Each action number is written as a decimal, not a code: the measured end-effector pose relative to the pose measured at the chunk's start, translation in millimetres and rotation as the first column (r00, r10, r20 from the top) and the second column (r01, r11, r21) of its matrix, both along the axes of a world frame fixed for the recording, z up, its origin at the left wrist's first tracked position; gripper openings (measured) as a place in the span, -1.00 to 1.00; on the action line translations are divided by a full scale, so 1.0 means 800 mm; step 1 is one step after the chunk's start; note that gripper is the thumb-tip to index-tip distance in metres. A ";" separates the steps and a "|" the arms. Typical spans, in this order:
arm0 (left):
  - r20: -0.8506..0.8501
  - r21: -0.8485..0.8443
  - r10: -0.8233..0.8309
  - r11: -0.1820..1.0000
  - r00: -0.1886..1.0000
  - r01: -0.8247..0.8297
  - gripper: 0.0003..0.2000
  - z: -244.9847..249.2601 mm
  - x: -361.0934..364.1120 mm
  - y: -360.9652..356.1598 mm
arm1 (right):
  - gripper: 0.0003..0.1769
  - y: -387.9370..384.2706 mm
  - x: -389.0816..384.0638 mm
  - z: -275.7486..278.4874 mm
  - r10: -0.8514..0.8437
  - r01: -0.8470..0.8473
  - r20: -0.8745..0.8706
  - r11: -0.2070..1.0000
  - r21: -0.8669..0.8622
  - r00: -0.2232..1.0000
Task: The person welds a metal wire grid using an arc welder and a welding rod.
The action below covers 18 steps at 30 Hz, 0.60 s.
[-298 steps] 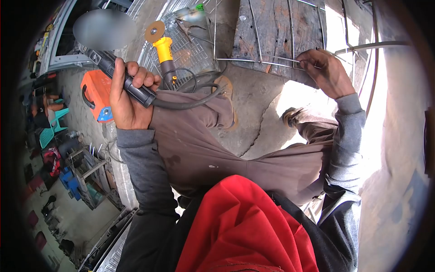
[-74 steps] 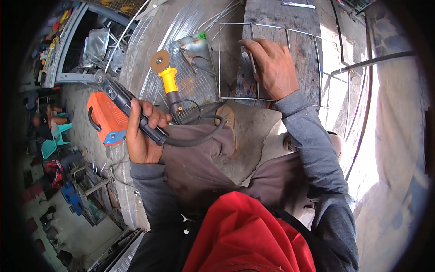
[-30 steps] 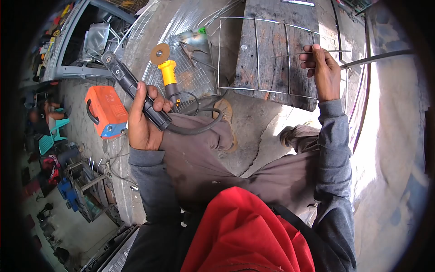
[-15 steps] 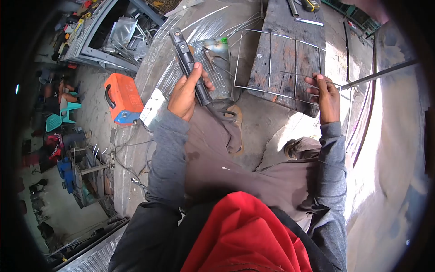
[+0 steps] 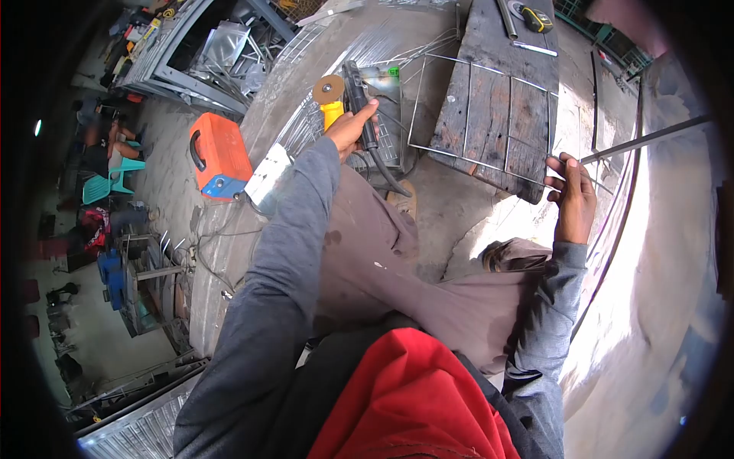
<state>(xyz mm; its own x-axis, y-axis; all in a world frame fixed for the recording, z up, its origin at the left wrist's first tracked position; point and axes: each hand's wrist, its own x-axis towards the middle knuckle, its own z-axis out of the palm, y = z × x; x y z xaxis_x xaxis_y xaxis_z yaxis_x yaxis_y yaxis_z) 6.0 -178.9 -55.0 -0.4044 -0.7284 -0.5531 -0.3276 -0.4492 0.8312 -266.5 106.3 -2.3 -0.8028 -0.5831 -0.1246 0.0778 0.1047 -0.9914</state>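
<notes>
My left hand (image 5: 353,128) is wrapped round a black welding electrode holder (image 5: 355,88), tilted with its cable running down from the lower end. Just left of it lies a yellow angle grinder (image 5: 332,115) with a brown disc, partly behind the hand. My right hand (image 5: 573,195) pinches a thin metal rod (image 5: 527,145), which slants across the right edge of a dark wooden board (image 5: 482,99). A wire-like metal frame with crossbars (image 5: 468,115) rests on the board, its left end extending past the edge.
An orange welding machine (image 5: 222,157) stands at left on the concrete floor. A tape measure (image 5: 537,19) and a metal tube (image 5: 506,17) lie on the board's far end. A long metal bar (image 5: 650,139) juts in from the right. Another person (image 5: 107,149) is at far left.
My left hand and the electrode holder have moved right relative to the floor, uncovering the angle grinder. My right hand has drawn back slightly, and its rod slants more steeply. The view has shifted.
</notes>
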 end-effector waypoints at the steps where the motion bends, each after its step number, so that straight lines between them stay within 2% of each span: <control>1: -0.003 0.006 -0.014 1.000 1.000 0.014 -0.52 -0.002 0.000 -0.001 | -0.52 0.000 -0.002 -0.003 0.002 -0.002 0.010 1.000 -0.007 1.000; 3: -0.011 -0.068 -0.036 0.997 0.999 0.035 -0.59 -0.006 -0.004 0.000 | -0.51 0.002 -0.003 -0.006 0.011 -0.011 0.018 1.000 -0.006 1.000; 4: -0.025 -0.030 0.016 0.999 1.000 -0.016 -0.64 -0.005 -0.006 0.000 | -0.51 0.003 -0.004 -0.008 0.004 -0.004 -0.007 1.000 0.019 1.000; 8: -0.074 -0.147 0.116 0.981 0.991 -0.126 -0.67 -0.003 -0.004 0.001 | -0.54 0.006 -0.009 -0.011 -0.020 0.019 0.008 1.000 0.025 1.000; 12: -0.250 -0.233 0.206 0.936 0.946 -0.266 -0.70 0.011 0.000 0.012 | -0.55 0.011 -0.013 -0.010 -0.047 0.047 0.019 0.999 0.013 0.999; 15: -0.416 -0.219 0.139 0.944 0.899 -0.248 -0.70 0.020 0.006 0.023 | -0.55 0.017 -0.021 -0.009 -0.075 0.075 0.014 0.997 -0.007 0.997; 16: -0.412 -0.214 0.137 0.946 0.901 -0.242 -0.70 0.021 0.009 0.027 | -0.56 0.022 -0.025 -0.009 -0.085 0.086 0.019 0.996 -0.026 0.996; 18: -0.527 -0.207 0.034 0.964 0.849 -0.167 -0.70 0.024 0.019 0.038 | -0.57 0.033 -0.030 -0.007 -0.110 0.111 0.024 0.992 -0.055 0.994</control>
